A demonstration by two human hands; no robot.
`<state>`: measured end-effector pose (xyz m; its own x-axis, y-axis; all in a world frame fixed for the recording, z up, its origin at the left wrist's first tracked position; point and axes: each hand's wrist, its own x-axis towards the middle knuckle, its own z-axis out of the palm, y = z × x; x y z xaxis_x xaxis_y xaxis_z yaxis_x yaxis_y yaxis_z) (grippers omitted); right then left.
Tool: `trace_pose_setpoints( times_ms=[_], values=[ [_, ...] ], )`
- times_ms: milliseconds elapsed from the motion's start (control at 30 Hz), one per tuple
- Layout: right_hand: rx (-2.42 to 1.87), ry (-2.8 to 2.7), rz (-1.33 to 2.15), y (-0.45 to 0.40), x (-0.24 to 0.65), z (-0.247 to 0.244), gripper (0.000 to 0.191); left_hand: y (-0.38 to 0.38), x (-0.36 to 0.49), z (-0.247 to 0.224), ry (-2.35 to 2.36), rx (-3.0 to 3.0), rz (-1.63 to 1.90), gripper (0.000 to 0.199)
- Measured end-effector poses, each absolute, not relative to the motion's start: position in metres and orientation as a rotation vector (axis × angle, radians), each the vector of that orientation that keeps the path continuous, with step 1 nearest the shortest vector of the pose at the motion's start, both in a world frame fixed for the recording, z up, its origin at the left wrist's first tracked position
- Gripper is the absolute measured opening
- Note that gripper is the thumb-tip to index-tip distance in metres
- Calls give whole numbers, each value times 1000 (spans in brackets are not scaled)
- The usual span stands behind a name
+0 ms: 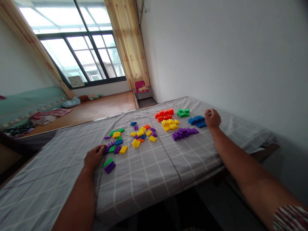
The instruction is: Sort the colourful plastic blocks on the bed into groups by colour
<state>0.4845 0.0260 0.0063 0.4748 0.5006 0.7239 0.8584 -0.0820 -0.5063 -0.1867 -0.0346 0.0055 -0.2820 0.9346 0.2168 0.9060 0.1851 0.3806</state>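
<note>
My left hand (pixel 94 157) rests at the left edge of a mixed spread of small blocks, its fingertips by a purple block (pixel 109 146); what it pinches, if anything, is hidden. My right hand (pixel 213 119) is curled beside the blue pile (pixel 197 121); anything inside its fingers cannot be made out. Near that pile lie a green pile (pixel 183 112), an orange-red pile (pixel 164 115), a yellow pile (pixel 170 124) and a purple pile (pixel 184 133). Mixed yellow blocks (pixel 136 143), with purple, blue, green and orange ones, lie between my hands.
A grey checked cloth (pixel 149 173) covers the table, with a white wall (pixel 216 57) along its right side. Beyond are a wooden platform (pixel 108 104), a pink chair (pixel 141 86), a window and curtains. A clock (pixel 76 81) stands by the window.
</note>
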Motion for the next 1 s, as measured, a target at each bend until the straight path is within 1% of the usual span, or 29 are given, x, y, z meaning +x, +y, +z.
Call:
trace_pose_setpoints(
  times_ms=[133, 267, 367, 467, 567, 633, 700, 867, 1000],
  values=[
    [-1560, -1303, -455, 20, 450, 27, 27, -38, -180, 6, 2381, 1831, 677, 44],
    [-1320, -1615, -347, 14, 371, 59, 29, -43, -173, 5, 2357, 1841, 707, 39],
    [-1133, -1990, -185, 11, 294, 72, 27, -45, -170, 5, 2335, 1828, 733, 39],
    [-964, -2431, 59, 16, 226, 71, 22, -48, -168, 4, 2303, 1801, 779, 38],
    [-946, -2732, 268, 29, 182, 62, 29, -49, -168, 4, 2266, 1779, 847, 36],
    [-943, -2838, 311, 40, 168, 55, 36, -49, -168, 2, 2248, 1768, 864, 36],
    [-944, -2875, 273, 49, 163, 49, 39, -48, -168, 1, 2239, 1775, 859, 36],
    [-1091, -2914, 130, 62, 164, 42, 36, -47, -166, -1, 2263, 1785, 821, 35],
    [-1189, -2884, 90, 72, 164, 48, 36, -50, -163, 2, 2279, 1759, 806, 33]
  ],
)
